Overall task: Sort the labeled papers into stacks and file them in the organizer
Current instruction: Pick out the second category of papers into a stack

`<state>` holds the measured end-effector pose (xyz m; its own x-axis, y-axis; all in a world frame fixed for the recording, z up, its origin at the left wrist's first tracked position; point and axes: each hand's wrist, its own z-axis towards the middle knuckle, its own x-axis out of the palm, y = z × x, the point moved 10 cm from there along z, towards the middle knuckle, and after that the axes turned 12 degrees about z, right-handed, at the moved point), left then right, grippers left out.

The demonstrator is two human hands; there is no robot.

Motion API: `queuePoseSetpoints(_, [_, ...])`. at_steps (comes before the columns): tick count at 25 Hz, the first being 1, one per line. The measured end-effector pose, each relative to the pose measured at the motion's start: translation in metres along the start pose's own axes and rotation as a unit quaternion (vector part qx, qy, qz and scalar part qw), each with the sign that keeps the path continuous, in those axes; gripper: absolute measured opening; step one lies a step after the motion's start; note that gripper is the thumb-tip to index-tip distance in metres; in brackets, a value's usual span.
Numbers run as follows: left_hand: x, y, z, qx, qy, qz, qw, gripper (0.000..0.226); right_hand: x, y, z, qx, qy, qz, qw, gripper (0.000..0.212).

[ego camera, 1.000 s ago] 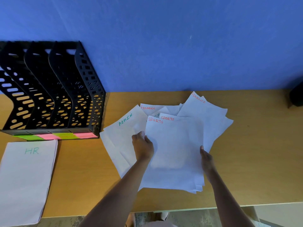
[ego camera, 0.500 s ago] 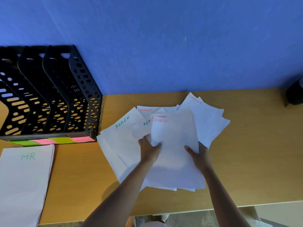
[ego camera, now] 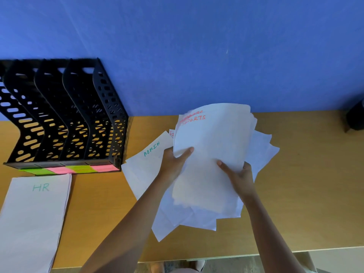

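Note:
Both hands hold a bundle of white sheets marked SPORTS point(ego camera: 212, 146) in red, lifted and tilted above the loose pile. My left hand point(ego camera: 173, 164) grips its left edge with the thumb on top. My right hand point(ego camera: 239, 175) grips its lower right side, thumb on the front. Beneath lies a scattered pile of white papers point(ego camera: 262, 152); one marked ADMIN point(ego camera: 149, 154) in green sticks out on the left. A neat stack marked HR point(ego camera: 33, 209) lies at the front left. The black organizer point(ego camera: 65, 119) with several slots stands at the back left.
Green and pink sticky labels point(ego camera: 69, 170) line the organizer's front base. The wooden desk point(ego camera: 307, 194) runs along a blue wall. A dark object point(ego camera: 355, 115) sits at the desk's far right edge. The desk's front edge is close to my body.
The SPORTS sheets, gathered flat on the pile a second ago, are now raised off it in both hands and tilted up toward the wall.

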<state>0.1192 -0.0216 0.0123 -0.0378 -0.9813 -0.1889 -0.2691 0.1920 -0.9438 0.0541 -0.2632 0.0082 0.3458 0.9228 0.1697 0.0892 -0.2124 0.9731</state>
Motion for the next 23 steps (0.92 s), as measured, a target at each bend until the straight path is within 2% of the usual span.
queuePoseSetpoints(1, [-0.003, -0.011, -0.002, 0.015, -0.011, -0.006, 1.000, 0.008, 0.005, 0.007, -0.001, -0.030, -0.007, 0.006, 1.000, 0.013])
queuePoseSetpoints(3, [-0.007, -0.036, -0.010, 0.067, -0.024, -0.014, 0.997, 0.025, 0.012, 0.021, -0.005, -0.077, -0.022, 0.008, 0.997, 0.011])
queuePoseSetpoints(5, [-0.013, -0.049, -0.018, 0.108, -0.031, -0.026, 0.993, 0.035, 0.019, 0.032, -0.009, -0.095, -0.025, 0.004, 0.995, 0.011])
queuePoseSetpoints(9, [-0.024, -0.042, -0.024, 0.120, -0.034, -0.039, 0.991, 0.038, 0.027, 0.037, -0.015, -0.114, 0.019, -0.002, 0.993, 0.032])
queuePoseSetpoints(12, [-0.030, -0.030, -0.022, 0.093, -0.054, -0.035, 0.994, 0.046, 0.020, 0.028, -0.015, -0.100, 0.006, -0.059, 0.993, 0.038])
queuePoseSetpoints(14, [-0.031, -0.019, -0.019, 0.059, -0.060, -0.034, 0.996, 0.052, 0.019, 0.020, -0.011, -0.066, 0.009, -0.067, 0.996, 0.013])
queuePoseSetpoints(17, [-0.022, -0.015, -0.018, 0.058, -0.047, -0.035, 0.997, 0.058, 0.031, 0.020, -0.011, -0.060, 0.034, -0.036, 0.997, 0.031])
queuePoseSetpoints(20, [-0.022, -0.020, -0.019, 0.079, -0.067, -0.053, 0.993, 0.059, 0.033, 0.027, -0.014, -0.082, 0.021, 0.002, 0.996, 0.033])
queuePoseSetpoints(23, [-0.018, -0.006, -0.019, 0.059, -0.053, -0.059, 0.995, 0.056, 0.031, 0.019, -0.017, -0.074, 0.023, -0.006, 0.997, 0.039])
